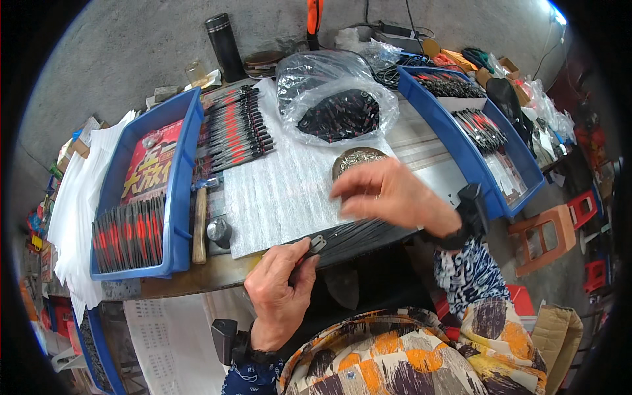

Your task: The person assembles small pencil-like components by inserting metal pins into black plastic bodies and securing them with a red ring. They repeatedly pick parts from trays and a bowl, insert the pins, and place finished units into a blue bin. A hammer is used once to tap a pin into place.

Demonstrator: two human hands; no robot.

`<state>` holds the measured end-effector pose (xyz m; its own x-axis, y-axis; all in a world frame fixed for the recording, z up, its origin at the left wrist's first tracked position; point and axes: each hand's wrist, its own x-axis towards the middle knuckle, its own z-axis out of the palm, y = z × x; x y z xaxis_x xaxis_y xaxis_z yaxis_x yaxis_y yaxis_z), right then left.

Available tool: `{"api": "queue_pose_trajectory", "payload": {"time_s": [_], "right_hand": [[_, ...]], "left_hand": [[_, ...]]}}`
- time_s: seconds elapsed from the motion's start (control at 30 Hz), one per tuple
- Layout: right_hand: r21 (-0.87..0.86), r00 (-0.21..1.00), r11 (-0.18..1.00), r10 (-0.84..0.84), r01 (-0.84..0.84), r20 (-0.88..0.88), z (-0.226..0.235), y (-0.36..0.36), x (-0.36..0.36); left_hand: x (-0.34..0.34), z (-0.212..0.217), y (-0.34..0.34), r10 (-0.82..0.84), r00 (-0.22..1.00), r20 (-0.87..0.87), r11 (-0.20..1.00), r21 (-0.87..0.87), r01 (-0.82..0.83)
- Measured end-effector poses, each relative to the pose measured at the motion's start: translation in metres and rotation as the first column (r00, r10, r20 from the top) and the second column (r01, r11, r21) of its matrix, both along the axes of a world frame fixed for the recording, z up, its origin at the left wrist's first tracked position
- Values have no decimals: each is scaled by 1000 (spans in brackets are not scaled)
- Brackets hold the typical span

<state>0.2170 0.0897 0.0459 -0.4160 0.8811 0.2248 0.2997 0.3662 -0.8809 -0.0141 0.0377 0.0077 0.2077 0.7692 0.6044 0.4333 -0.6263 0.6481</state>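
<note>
My left hand [280, 286] is closed around a slim black-and-red handle, mostly hidden by the fingers. From its end sticks out a flat metal piece [318, 243] with small holes. My right hand [395, 197] hovers over the near side of a round bowl [340, 164] of small shiny metal parts. Its thumb and fingers curl toward one another; whatever may be between the tips is too small to make out. Below it, several thin black strips [359, 234] lie along the table's front edge. White foam sheet [263, 204] covers the table's middle.
Blue trays stand left [178, 191] and right [447, 138], holding black-and-red pieces. More such pieces [234, 128] lie in a row beside the left tray. A clear bag [388, 108] of black parts sits behind the bowl. A hammer [199, 224] and a dark metal knob [218, 232] are at left.
</note>
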Motion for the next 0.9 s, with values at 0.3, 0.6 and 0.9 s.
{"api": "queue_pose_trajectory", "payload": {"time_s": [0.3, 0.6, 0.9], "right_hand": [[630, 765, 749, -524, 205, 375, -11, 131, 44], [781, 618, 607, -674, 149, 405, -35, 183, 38], [936, 676, 351, -697, 33, 238, -61, 203, 45]], "left_hand": [[-12, -3, 13, 40, 999, 4, 999, -36, -39], [-24, 0, 21, 99, 993, -63, 993, -57, -103], [-25, 0, 25, 88, 993, -78, 995, -29, -91]]}}
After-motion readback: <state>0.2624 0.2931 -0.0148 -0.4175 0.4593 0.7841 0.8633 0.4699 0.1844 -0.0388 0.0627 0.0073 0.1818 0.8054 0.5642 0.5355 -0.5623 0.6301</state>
